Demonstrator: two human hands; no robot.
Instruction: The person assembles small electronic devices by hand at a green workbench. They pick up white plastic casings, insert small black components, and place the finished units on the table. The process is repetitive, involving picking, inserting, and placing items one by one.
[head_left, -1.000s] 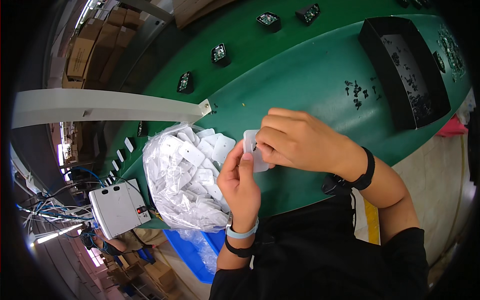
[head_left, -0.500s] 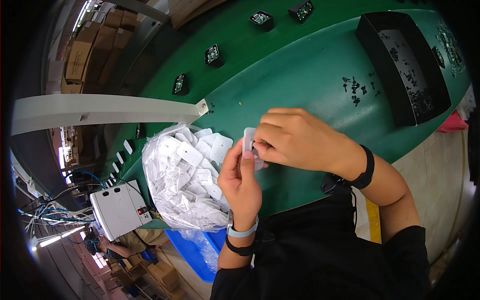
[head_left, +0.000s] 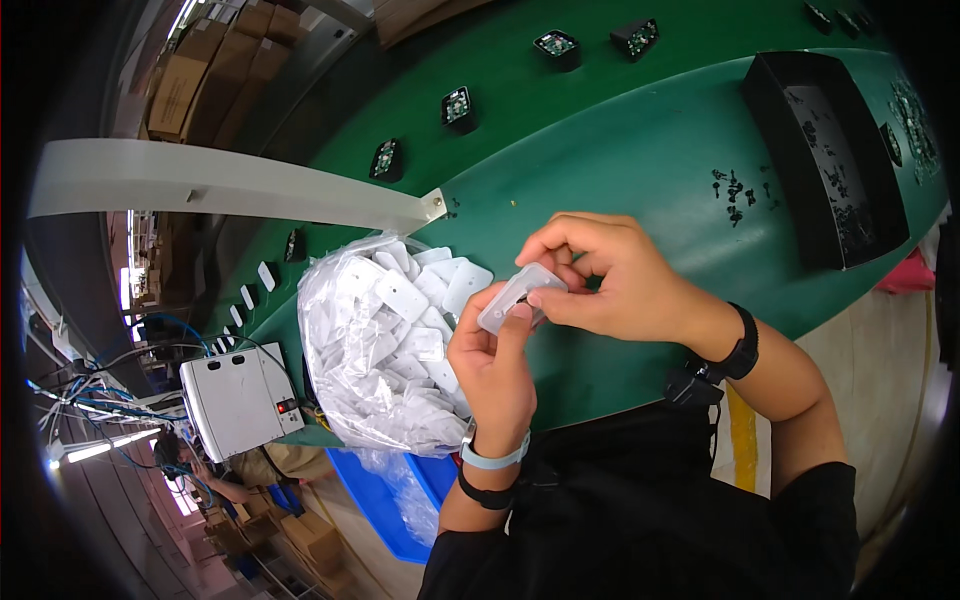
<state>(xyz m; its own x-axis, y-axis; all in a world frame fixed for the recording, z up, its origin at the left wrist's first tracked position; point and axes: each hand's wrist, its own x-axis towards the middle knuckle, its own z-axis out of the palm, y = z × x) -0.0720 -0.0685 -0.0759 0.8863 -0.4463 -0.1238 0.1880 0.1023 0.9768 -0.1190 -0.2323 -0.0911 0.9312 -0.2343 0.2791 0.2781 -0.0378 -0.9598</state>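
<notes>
My left hand (head_left: 495, 375) pinches a translucent white plastic cover (head_left: 506, 299), a shallow rectangle with rounded corners, between thumb and fingers. On the same cover is my right hand (head_left: 620, 275), its thumb and fingers gripping the right end. A small black piece (head_left: 522, 299) shows at the cover by the thumb tips; its kind is too small to make out. Left of my hands, a clear plastic bag (head_left: 325, 375) lies open, full of similar white covers (head_left: 404, 296). Several small black parts (head_left: 735, 190) are scattered on the green table beyond my right hand.
A black open box (head_left: 785, 180) with more black parts stands at the right, beside a pile of circuit boards (head_left: 915, 125). Black housings (head_left: 458, 110) line the far green strip. A white metal beam (head_left: 250, 180), a grey-white box (head_left: 235, 405) and a blue bin (head_left: 375, 505) are leftward.
The cover has tilted from upright to flatter and slanting. My right hand has turned, its thumb now extended onto the cover. The view has shifted slightly, moving the surroundings in the picture.
</notes>
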